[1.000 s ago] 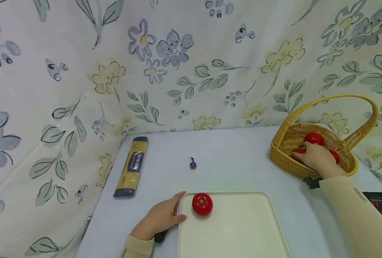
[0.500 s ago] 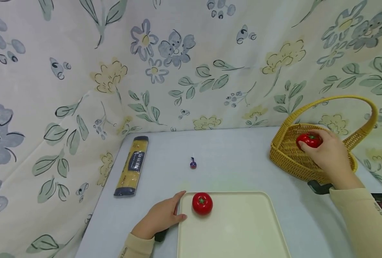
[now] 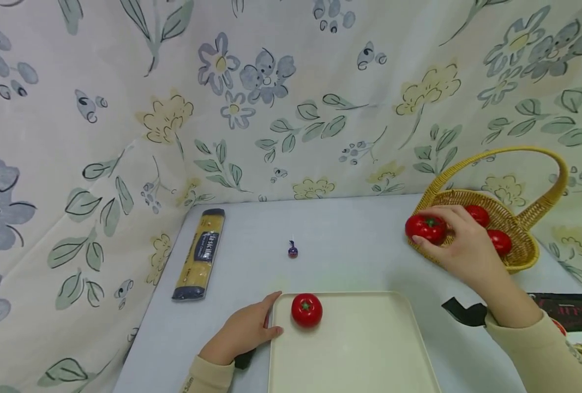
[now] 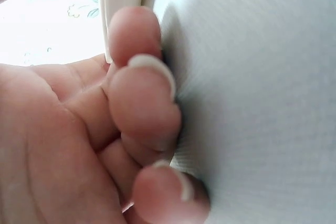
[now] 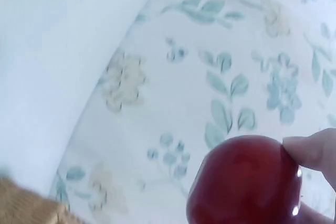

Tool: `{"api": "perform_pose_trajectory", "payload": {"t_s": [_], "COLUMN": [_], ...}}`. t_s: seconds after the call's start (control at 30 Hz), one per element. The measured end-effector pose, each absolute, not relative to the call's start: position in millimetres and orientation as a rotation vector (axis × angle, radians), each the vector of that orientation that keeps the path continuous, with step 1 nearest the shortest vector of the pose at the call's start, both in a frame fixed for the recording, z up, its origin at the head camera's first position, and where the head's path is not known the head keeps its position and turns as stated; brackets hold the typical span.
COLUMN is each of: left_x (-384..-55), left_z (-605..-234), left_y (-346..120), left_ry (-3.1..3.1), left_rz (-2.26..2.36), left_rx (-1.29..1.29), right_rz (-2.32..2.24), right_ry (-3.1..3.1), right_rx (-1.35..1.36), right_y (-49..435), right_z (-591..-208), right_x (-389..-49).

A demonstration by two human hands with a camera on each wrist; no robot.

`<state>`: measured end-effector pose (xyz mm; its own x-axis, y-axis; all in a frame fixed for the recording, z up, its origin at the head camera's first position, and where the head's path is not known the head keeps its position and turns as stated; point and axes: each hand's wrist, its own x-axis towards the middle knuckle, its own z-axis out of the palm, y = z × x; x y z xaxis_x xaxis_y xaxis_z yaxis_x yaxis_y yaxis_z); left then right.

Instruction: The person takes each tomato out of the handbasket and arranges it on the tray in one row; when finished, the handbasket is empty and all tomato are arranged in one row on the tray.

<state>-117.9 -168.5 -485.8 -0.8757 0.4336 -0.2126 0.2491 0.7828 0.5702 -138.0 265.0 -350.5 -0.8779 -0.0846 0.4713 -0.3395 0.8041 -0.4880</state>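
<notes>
My right hand (image 3: 467, 245) grips a shiny red tomato (image 3: 425, 228), raised over the left rim of a yellow wicker basket (image 3: 523, 265). In the right wrist view the same tomato (image 5: 244, 182) shows between thumb and fingers. Two more tomatoes lie in the basket, one farther back (image 3: 478, 215) and one nearer (image 3: 499, 242). At the left edge of a cream tray (image 3: 359, 344), my left hand (image 3: 244, 332) holds the rim, thumb on top. Seen from the left wrist, its curled fingers (image 4: 144, 103) sit beside the tray wall. Another tomato (image 3: 306, 310) rests in the tray's far left corner.
A yellow pasta packet (image 3: 199, 255) with dark ends lies at the table's left. A small purple-wrapped candy (image 3: 293, 250) sits mid-table. Under the right forearm is a dark packet (image 3: 565, 311). A floral cloth (image 3: 291, 109) hangs behind the table's back edge.
My right hand has lifted a tomato out of the basket and carried it left, uncovering the two others. My left hand stays on the tray's edge.
</notes>
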Motion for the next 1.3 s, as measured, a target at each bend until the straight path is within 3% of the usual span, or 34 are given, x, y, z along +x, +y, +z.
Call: {"api": "perform_pose_trajectory", "payload": {"t_s": [0.33,0.8,1.3], "left_x": [-116.5,-116.5,-116.7], "left_z": [-484.7,-484.5,-481.9], "left_y": [-168.4,-168.0,-167.3], "left_ry": [2.648,2.65,2.638], "left_rz": [0.773,0.753,0.772], "left_rx": [0.525,0.529,0.515], "right_rz": [0.876,1.019,1.009], "right_ry": [-2.614,-2.847,-2.928], "right_rx": [0.65,0.837,0.916], "right_y": [213.3,170.9,145.1], "right_z": [-389.5,-450.6,-466.4], "right_x": [-128.3,-120.6,-123.9]}}
